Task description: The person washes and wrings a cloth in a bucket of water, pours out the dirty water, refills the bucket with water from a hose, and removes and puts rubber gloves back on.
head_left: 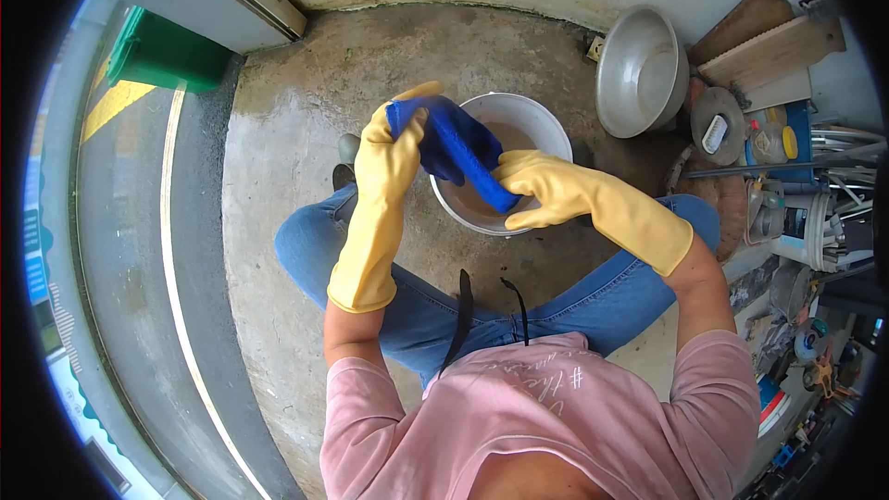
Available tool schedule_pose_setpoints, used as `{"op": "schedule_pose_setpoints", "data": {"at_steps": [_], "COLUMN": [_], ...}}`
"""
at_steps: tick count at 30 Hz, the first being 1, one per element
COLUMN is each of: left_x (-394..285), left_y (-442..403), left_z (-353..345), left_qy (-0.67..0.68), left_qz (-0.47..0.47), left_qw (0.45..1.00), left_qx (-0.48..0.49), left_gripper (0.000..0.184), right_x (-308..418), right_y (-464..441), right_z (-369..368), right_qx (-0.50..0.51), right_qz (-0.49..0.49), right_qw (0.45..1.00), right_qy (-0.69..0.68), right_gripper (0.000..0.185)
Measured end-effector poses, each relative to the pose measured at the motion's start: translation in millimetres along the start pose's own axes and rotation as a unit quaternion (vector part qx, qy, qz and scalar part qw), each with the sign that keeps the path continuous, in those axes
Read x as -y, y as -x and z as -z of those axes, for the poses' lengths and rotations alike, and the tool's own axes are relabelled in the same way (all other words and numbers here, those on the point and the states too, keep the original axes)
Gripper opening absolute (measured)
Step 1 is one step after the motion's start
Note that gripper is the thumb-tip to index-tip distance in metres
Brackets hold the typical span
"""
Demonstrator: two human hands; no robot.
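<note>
A blue cloth (451, 141) is stretched slantwise over a white bucket (553, 120) that has murky brownish water in it. My left hand (394, 143), in a long yellow rubber glove, is closed on the cloth's upper left end, above the bucket's left rim. At the lower right end of the cloth is my right hand (540, 183), in a matching yellow glove. Its fingers curl over the cloth and its thumb sits lower, near the cloth's tip. Part of the cloth sags in a bunch between the two hands.
The bucket stands on a stained concrete floor (278, 143) between my knees. A metal basin (639, 74) leans at the back right wall beside wooden boards (769, 56). A scrub brush (714, 133) and cluttered tools line the right side. A green bin (171, 51) is at the far left.
</note>
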State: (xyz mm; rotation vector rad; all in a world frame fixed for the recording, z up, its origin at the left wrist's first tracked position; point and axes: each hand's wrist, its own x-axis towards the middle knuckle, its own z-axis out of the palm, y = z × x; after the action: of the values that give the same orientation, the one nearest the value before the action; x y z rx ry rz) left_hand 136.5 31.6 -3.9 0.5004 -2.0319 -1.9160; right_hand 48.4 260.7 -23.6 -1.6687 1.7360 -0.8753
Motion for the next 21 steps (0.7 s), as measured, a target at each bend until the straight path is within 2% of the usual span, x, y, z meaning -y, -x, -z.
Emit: {"op": "schedule_pose_setpoints", "data": {"at_steps": [3, 6, 7, 10, 12, 14, 16, 17, 19, 21], "left_x": [5, -10, -15, -10, -6, -6, -4, 0, -3, -6], "left_y": [0, 5, 6, 4, 3, -1, -6, -8, -11, -12], "left_z": [0, -2, -2, 4, 5, 7, 11, 16, 22, 28], "left_qy": [0.071, 0.103, 0.117, 0.093, 0.095, 0.109, 0.107, 0.098, 0.089, 0.107], "left_qz": [-0.028, -0.030, -0.025, -0.024, -0.023, -0.038, -0.050, -0.055, -0.042, 0.016], "left_qw": [0.997, 0.994, 0.993, 0.995, 0.995, 0.991, 0.988, 0.988, 0.985, 0.978], "left_qx": [0.021, 0.027, 0.016, 0.005, -0.025, -0.064, -0.094, -0.107, -0.142, -0.176], "left_gripper": [0.028, 0.029, 0.029, 0.026, 0.024, 0.023, 0.023, 0.023, 0.022, 0.024], "right_x": [1, -2, -12, -22, -23, 10, 14, 17, 9, 2], "right_y": [3, -2, 3, 6, 10, 7, 7, 8, 6, 9], "right_z": [-10, -6, -12, -19, -43, -34, -39, -38, -34, -7], "right_qx": [0.055, 0.124, 0.113, 0.104, 0.045, 0.130, 0.087, 0.076, 0.079, -0.010], "right_qz": [-0.169, -0.270, -0.303, -0.300, -0.284, -0.126, -0.123, -0.132, -0.114, -0.134], "right_qw": [0.983, 0.953, 0.944, 0.932, 0.921, 0.870, 0.919, 0.925, 0.902, 0.889], "right_qy": [-0.044, 0.068, 0.068, 0.174, 0.263, 0.458, 0.365, 0.348, 0.408, 0.438], "right_gripper": [0.043, 0.051, 0.046, 0.040, 0.026, 0.026, 0.025, 0.024, 0.020, 0.016]}}
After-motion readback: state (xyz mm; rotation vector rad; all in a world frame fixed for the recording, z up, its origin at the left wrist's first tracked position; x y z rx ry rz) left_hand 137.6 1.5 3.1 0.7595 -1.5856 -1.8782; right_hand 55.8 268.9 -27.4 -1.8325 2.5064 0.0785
